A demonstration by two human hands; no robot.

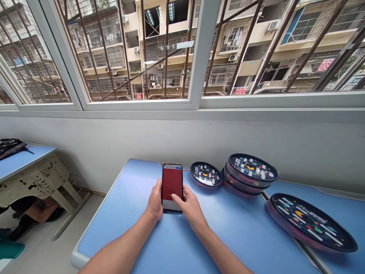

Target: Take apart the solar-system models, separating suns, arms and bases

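A smartphone [172, 182] with a red screen is held upright over the blue table [137, 228]. My left hand [155, 201] grips its left edge, fingers wrapped behind it. My right hand [190, 207] holds its right side, with the thumb lying on the lower part of the screen. To the right of the phone a small round dark tray [205, 175] with colourful pictures lies on the table.
A stack of round trays [251, 173] sits beyond the small one, and a large round tray [310, 224] lies at the right across a table seam. A second blue table [19, 158] and a worn white stool [37, 179] stand at the left. Wall and barred window are behind.
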